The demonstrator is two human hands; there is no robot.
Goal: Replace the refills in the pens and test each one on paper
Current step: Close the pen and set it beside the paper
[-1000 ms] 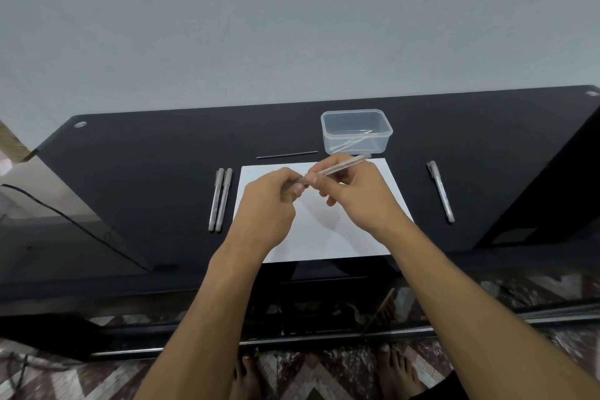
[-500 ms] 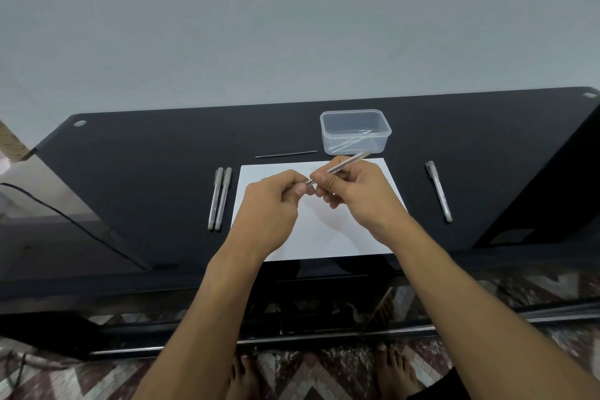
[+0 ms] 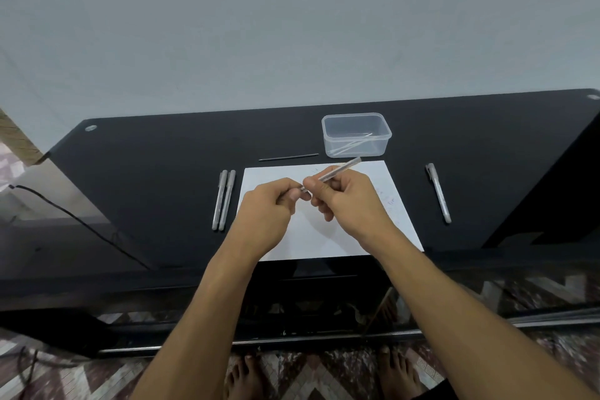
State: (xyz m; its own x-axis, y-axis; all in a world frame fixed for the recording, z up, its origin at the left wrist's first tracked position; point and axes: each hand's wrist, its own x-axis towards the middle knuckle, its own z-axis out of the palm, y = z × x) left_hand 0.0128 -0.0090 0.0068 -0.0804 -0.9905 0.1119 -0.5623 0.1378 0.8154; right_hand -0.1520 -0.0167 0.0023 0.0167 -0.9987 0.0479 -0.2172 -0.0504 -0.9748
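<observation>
Above the white sheet of paper (image 3: 328, 230), the right hand (image 3: 349, 201) pinches a slim silver pen barrel (image 3: 337, 170) angled toward the clear plastic tub (image 3: 356, 135); the left hand (image 3: 269, 216) pinches its near tip, fingers curled.

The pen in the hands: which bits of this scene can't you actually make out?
- Pen: its tip, head view, hidden between the left hand and right hand.
- Paper: faint marks, too small to read.
- Clear tub: thin contents too faint to count.
</observation>
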